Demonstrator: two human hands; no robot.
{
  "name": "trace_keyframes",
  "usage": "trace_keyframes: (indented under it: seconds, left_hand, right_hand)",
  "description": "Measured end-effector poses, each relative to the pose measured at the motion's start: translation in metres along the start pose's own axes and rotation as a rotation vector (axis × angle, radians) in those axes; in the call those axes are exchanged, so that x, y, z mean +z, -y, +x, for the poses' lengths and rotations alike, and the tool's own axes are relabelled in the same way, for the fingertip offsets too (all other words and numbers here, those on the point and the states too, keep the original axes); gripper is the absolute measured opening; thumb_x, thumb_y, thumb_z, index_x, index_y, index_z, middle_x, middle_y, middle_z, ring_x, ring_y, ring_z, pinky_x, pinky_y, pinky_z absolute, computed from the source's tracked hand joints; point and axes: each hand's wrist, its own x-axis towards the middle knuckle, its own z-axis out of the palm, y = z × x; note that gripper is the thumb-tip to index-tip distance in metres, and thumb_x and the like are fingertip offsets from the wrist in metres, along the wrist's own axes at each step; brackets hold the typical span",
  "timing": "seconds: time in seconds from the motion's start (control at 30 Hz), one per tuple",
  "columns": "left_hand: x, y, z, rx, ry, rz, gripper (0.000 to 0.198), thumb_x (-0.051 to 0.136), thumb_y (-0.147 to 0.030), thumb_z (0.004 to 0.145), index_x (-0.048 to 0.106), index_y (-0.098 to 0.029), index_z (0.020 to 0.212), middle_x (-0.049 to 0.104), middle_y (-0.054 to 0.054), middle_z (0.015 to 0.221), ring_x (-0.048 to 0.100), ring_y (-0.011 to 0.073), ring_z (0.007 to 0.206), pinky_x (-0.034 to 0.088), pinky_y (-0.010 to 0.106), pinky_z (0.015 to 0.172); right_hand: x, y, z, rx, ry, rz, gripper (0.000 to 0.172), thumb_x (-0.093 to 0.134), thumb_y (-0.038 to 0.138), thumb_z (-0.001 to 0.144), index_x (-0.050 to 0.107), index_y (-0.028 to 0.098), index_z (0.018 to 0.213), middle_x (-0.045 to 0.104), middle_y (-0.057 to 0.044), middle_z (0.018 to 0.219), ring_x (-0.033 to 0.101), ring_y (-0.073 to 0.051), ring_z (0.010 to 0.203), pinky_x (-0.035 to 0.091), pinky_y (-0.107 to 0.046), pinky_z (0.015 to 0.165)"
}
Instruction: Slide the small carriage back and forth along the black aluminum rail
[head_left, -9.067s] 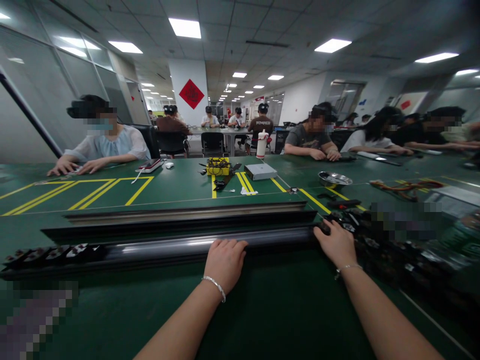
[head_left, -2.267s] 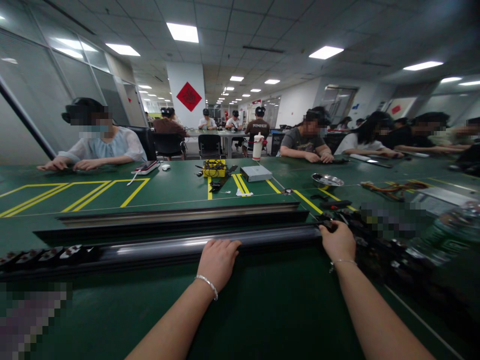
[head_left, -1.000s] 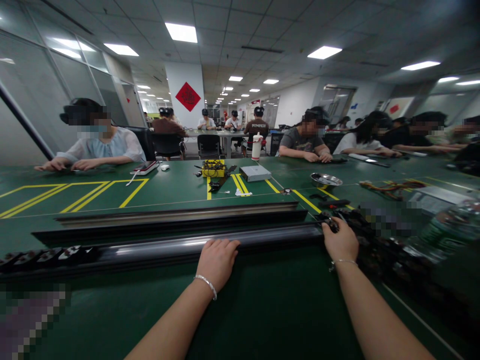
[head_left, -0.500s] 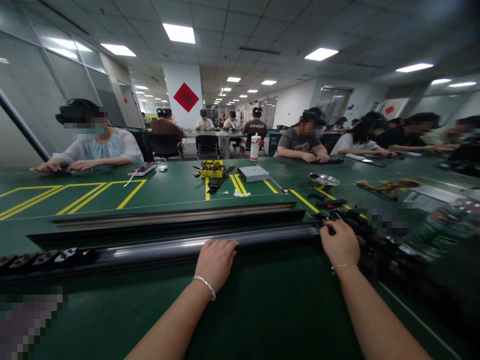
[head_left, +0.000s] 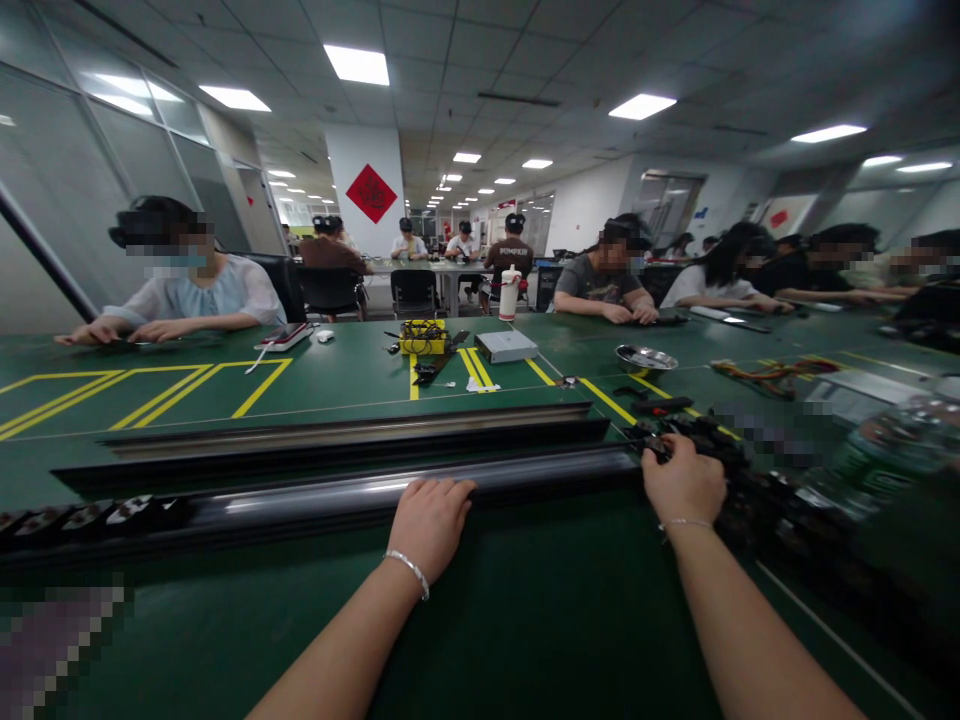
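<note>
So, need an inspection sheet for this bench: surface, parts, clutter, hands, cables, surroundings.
Surface: green table, marked with yellow tape.
Job's things: long black rail lying crosswise; row of dark parts at its left end; small dark part by its right end.
Clutter: metal bowl, grey box, bottle; dark heap at right.
Hands: left hand on the rail; right hand with fingers closed on the small dark part, its shape unclear.
Cables: black cable coiled on a yellow object; coloured bundle at right.
Surroundings: people seated across the table, more behind.
</note>
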Motion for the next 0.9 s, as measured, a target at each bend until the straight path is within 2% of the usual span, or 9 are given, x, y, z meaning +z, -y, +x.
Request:
trace_keyframes:
  seconds: [0.27, 0.57, 0.9]
  left_hand:
    - [0.0002, -0.0001, 0.0004, -0.002, -0.003, -0.004, 0.024, 0.039, -0.025, 0.084, 0.051, -0.029, 0.105, 0.063, -0.001, 0.094, 0.055, 0.0166, 0.089, 0.034, 0.033, 0.077]
    - [-0.0023, -0.0012, 0.0008, -0.014, 0.016, 0.001, 0.025, 0.039, -0.024, 0.084, 0.052, -0.029, 0.106, 0.063, 0.000, 0.093, 0.055, 0.0160, 0.088, 0.034, 0.032, 0.077]
    - [-0.0038, -0.0019, 0.0005, -0.016, 0.021, -0.011, 0.025, 0.039, -0.024, 0.084, 0.052, -0.028, 0.106, 0.063, 0.001, 0.095, 0.055, 0.0165, 0.090, 0.034, 0.033, 0.079]
  right_hand:
    - [-0.0006, -0.0003, 0.0007, 0.036, 0.006, -0.013, 0.033, 0.051, 0.037, 0.073, 0.059, 0.022, 0.101, 0.058, -0.010, 0.082, 0.049, -0.026, 0.086, 0.037, -0.037, 0.069]
    - [0.0020, -0.0020, 0.0006, -0.023, 0.020, -0.022, 0.035, 0.047, 0.033, 0.075, 0.058, 0.023, 0.107, 0.061, -0.008, 0.091, 0.047, -0.025, 0.088, 0.036, -0.036, 0.070]
    - [0.0033, -0.0030, 0.0012, -0.025, -0.001, -0.003, 0.034, 0.045, 0.033, 0.075, 0.059, 0.023, 0.105, 0.062, -0.008, 0.091, 0.048, -0.025, 0.087, 0.036, -0.035, 0.067]
